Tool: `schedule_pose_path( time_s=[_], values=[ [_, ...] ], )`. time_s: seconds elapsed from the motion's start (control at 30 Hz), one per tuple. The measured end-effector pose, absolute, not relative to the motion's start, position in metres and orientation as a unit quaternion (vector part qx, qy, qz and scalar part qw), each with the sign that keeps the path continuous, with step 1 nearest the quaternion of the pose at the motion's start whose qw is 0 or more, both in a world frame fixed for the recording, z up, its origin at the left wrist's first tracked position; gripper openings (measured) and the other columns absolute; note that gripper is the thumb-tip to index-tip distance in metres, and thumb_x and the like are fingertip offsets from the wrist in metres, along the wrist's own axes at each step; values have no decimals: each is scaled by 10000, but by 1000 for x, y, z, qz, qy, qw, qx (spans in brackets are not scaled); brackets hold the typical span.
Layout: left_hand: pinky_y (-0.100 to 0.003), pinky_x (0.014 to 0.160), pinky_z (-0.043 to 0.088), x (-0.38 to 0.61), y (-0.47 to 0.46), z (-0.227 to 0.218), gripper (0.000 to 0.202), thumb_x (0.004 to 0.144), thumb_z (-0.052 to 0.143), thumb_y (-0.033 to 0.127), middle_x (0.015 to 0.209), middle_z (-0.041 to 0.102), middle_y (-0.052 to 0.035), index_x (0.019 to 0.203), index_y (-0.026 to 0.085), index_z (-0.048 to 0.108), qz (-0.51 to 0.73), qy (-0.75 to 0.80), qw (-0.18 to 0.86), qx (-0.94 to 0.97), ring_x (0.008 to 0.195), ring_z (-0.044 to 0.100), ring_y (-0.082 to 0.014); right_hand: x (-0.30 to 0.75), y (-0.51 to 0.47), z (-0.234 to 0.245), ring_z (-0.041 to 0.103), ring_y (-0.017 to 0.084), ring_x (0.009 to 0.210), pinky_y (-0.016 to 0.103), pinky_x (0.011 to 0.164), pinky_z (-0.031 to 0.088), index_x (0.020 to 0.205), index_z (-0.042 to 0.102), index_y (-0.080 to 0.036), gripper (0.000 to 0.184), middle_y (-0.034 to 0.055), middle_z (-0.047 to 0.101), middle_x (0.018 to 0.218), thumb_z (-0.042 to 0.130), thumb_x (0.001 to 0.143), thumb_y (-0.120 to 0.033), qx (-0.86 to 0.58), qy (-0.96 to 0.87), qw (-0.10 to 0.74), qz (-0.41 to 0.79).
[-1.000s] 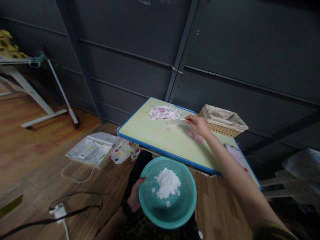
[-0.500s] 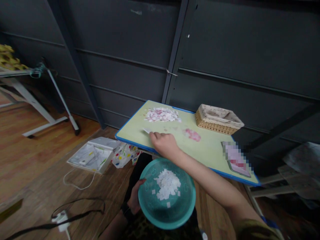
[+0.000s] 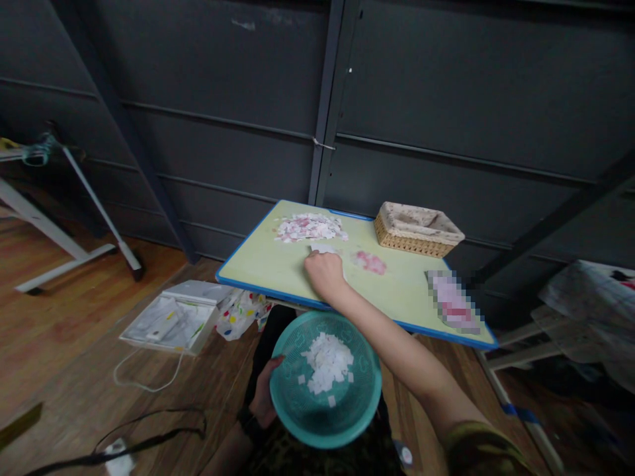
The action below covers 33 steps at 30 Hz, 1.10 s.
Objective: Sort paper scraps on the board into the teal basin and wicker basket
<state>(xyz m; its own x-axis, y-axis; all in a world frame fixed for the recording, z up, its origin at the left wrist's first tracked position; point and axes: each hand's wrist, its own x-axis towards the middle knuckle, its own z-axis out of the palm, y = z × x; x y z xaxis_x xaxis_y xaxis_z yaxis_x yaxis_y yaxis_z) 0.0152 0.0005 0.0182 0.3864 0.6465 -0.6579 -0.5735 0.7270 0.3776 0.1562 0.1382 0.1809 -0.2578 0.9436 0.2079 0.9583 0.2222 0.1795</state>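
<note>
My left hand (image 3: 262, 395) grips the left rim of a green plastic strainer basket (image 3: 285, 411), held over my lap. Inside the basket lies a heap of small white paper pieces (image 3: 328, 360), with a few loose squares around it. Over the yellow-green tabletop (image 3: 268, 264), my right hand (image 3: 326, 272) is closed in a fist around a flat white card (image 3: 323, 248), whose edge sticks out past the knuckles. Just beyond the card is a spread pile of white and pinkish paper scraps (image 3: 311, 227). A pink patch (image 3: 370, 262) lies to the right of this hand.
A cloth-lined wicker basket (image 3: 417, 231) stands at the table's back right. A blurred-out flat object (image 3: 452, 301) lies near the right edge. On the floor at left are an open white box (image 3: 169, 320), a dotted plastic bag (image 3: 241, 314) and cables. A dark panelled wall rises behind.
My right hand has moved a little right and away from the table's front edge, with the card turned to point forward. The view has shifted slightly right. My left hand still holds the strainer basket.
</note>
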Motion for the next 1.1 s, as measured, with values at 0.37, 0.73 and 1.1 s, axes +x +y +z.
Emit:
schedule_pose_path(
  time_s=[0.37, 0.73, 1.1],
  values=[
    [-370, 775, 528, 18, 2, 21, 124, 730, 594, 255, 624, 720, -60, 765, 149, 648, 400, 404, 821, 49, 838, 690, -292, 222, 128, 199, 666, 277, 730, 302, 593, 426, 940, 652, -98, 284, 208, 683, 804, 390, 833, -107, -736, -649, 54, -186],
    [-383, 780, 521, 16, 2, 18, 140, 763, 565, 247, 547, 683, -8, 662, 177, 634, 396, 399, 825, 61, 689, 682, -254, 260, 60, 178, 657, 172, 748, 232, 607, 377, 1091, 631, -196, 345, 94, 709, 931, 347, 928, -304, -646, -713, 197, -186],
    [-405, 820, 498, 17, 6, 7, 104, 700, 616, 188, 516, 672, -37, 754, 110, 659, 408, 403, 819, 15, 579, 665, -239, 295, 77, 164, 675, 201, 832, 261, 671, 466, 1091, 655, -193, 314, 85, 700, 1016, 416, 912, -290, -622, -718, 260, -172]
  ],
)
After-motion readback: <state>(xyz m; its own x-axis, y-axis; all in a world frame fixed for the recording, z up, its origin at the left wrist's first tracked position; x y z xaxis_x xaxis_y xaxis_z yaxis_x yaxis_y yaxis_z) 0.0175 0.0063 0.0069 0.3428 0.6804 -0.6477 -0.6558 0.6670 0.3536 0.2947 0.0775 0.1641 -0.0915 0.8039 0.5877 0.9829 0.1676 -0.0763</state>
